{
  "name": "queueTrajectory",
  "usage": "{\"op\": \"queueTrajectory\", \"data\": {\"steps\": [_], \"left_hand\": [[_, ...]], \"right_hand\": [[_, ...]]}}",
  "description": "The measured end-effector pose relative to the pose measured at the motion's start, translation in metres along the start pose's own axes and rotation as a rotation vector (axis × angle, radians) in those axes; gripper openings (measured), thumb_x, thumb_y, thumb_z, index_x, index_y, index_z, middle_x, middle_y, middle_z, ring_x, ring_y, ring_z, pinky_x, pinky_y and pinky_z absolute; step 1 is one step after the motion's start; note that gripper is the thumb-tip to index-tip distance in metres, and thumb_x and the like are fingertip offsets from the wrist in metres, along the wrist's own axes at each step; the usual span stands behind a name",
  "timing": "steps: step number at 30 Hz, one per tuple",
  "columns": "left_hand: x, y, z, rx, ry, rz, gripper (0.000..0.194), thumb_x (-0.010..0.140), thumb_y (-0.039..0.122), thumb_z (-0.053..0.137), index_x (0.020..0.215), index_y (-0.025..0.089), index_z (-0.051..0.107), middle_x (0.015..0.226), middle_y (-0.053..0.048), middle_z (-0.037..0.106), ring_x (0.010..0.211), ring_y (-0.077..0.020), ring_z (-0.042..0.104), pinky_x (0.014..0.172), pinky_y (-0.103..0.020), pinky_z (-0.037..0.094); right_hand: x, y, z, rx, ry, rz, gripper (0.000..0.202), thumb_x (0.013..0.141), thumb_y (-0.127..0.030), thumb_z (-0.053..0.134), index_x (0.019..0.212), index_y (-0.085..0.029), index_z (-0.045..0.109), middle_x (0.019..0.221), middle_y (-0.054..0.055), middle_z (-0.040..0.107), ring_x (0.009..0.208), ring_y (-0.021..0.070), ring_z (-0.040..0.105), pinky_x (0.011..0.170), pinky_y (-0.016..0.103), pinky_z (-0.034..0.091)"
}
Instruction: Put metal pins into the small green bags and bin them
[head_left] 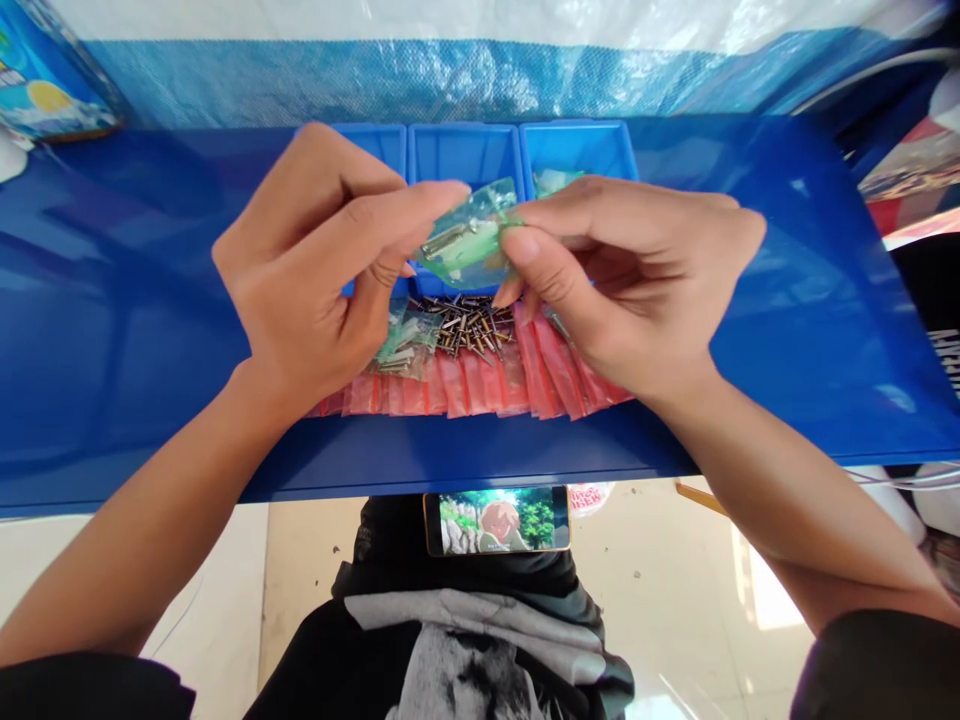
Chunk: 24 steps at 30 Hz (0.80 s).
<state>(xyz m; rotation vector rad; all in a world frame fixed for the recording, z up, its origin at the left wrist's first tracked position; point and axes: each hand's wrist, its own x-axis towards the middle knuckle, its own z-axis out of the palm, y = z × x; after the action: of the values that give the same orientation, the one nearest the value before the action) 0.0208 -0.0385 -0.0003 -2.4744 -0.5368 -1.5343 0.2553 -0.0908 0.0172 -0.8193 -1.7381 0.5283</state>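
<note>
The left hand (315, 265) and right hand (637, 270) pinch opposite ends of a small clear green bag (472, 242) with metal pieces inside, held up over the blue tabletop (787, 320). Below it lie loose metal pins (469, 325), beside more filled bags (405, 340). Red bags (480, 388) line the near side; blue bins (465, 155) stand behind. A phone (497, 522) shows below the tabletop's near edge.

Room to pass over the counter (787, 290) outward of right hand (645, 270); blue bins (465, 158) obstruct beyond, red bags (476, 388) nearer.
</note>
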Motion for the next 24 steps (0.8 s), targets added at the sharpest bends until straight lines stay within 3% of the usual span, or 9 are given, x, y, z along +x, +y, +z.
{"op": "queueTrajectory", "data": {"steps": [3, 5, 9, 11, 12, 14, 17, 20, 24], "left_hand": [[0.001, -0.004, 0.000, 0.031, -0.019, 0.065, 0.048, 0.102, 0.006, 0.052, 0.144, 0.024, 0.069, 0.120, -0.008, 0.069, 0.102, -0.0186, 0.071, 0.081, -0.031, 0.059], [0.001, -0.007, 0.001, 0.056, -0.012, 0.084, 0.048, 0.099, 0.008, 0.058, 0.143, 0.025, 0.070, 0.131, -0.009, 0.068, 0.113, -0.0229, 0.071, 0.082, -0.032, 0.060], [-0.001, -0.011, 0.004, 0.059, 0.104, 0.184, 0.044, 0.095, 0.011, 0.072, 0.132, 0.034, 0.076, 0.112, 0.002, 0.078, 0.105, -0.0213, 0.075, 0.064, -0.024, 0.053], [-0.002, -0.010, 0.004, 0.053, 0.120, 0.209, 0.041, 0.096, 0.016, 0.076, 0.133, 0.034, 0.075, 0.098, 0.005, 0.079, 0.094, -0.0198, 0.078, 0.068, -0.028, 0.056], [-0.002, -0.007, 0.004, 0.039, 0.108, 0.165, 0.040, 0.095, 0.019, 0.079, 0.132, 0.034, 0.076, 0.093, 0.006, 0.078, 0.091, -0.0196, 0.078, 0.072, -0.031, 0.058], [0.000, 0.001, 0.003, -0.051, 0.111, -0.057, 0.027, 0.093, 0.022, 0.084, 0.118, 0.032, 0.083, 0.083, 0.006, 0.075, 0.081, -0.0177, 0.076, 0.076, -0.034, 0.058], [0.003, 0.014, 0.002, -0.271, 0.157, -0.425, 0.006, 0.092, 0.024, 0.085, 0.088, 0.027, 0.085, 0.069, 0.004, 0.067, 0.065, -0.0117, 0.062, 0.066, -0.030, 0.048], [0.006, 0.019, 0.002, -0.434, 0.122, -0.487, 0.011, 0.091, 0.023, 0.086, 0.081, 0.023, 0.084, 0.067, 0.002, 0.066, 0.062, -0.0097, 0.054, 0.059, -0.028, 0.040], [0.007, 0.023, 0.004, -0.461, 0.125, -0.543, 0.009, 0.088, 0.018, 0.089, 0.090, 0.026, 0.086, 0.077, 0.004, 0.074, 0.067, -0.0109, 0.062, 0.063, -0.027, 0.049]], "right_hand": [[0.001, 0.002, 0.004, 0.296, 0.085, 0.115, 0.001, 0.095, -0.025, 0.082, 0.095, -0.023, 0.082, 0.081, -0.002, 0.079, 0.068, 0.0179, 0.078, 0.052, 0.028, 0.061], [0.003, 0.001, 0.005, 0.413, 0.076, 0.198, 0.005, 0.096, -0.028, 0.081, 0.095, -0.023, 0.082, 0.083, -0.001, 0.080, 0.069, 0.0201, 0.080, 0.051, 0.029, 0.063], [0.004, -0.005, 0.004, 0.429, -0.003, 0.341, 0.024, 0.099, -0.035, 0.078, 0.079, -0.022, 0.078, 0.081, 0.002, 0.080, 0.062, 0.0203, 0.077, 0.044, 0.030, 0.058], [0.004, -0.007, 0.002, 0.316, 0.009, 0.317, 0.033, 0.100, -0.037, 0.075, 0.070, -0.022, 0.073, 0.071, 0.001, 0.075, 0.053, 0.0169, 0.070, 0.041, 0.030, 0.051], [0.004, -0.007, 0.001, 0.238, 0.031, 0.291, 0.035, 0.101, -0.037, 0.074, 0.070, -0.023, 0.072, 0.069, 0.001, 0.073, 0.053, 0.0153, 0.067, 0.043, 0.029, 0.051], [0.005, -0.006, -0.001, 0.098, 0.073, 0.202, 0.030, 0.102, -0.039, 0.072, 0.076, -0.025, 0.072, 0.078, 0.001, 0.073, 0.062, 0.0152, 0.068, 0.054, 0.029, 0.055], [0.005, -0.003, -0.002, 0.065, 0.093, 0.063, 0.008, 0.099, -0.037, 0.075, 0.097, -0.029, 0.075, 0.099, 0.000, 0.074, 0.080, 0.0172, 0.072, 0.070, 0.031, 0.060], [0.004, -0.004, -0.001, 0.197, 0.097, 0.038, 0.019, 0.094, -0.025, 0.081, 0.111, -0.030, 0.075, 0.094, -0.003, 0.075, 0.077, 0.0159, 0.071, 0.067, 0.031, 0.058], [0.002, -0.007, 0.003, 0.154, 0.115, 0.091, 0.007, 0.096, -0.023, 0.079, 0.092, -0.028, 0.077, 0.080, -0.004, 0.072, 0.068, 0.0158, 0.068, 0.060, 0.033, 0.056]]}}
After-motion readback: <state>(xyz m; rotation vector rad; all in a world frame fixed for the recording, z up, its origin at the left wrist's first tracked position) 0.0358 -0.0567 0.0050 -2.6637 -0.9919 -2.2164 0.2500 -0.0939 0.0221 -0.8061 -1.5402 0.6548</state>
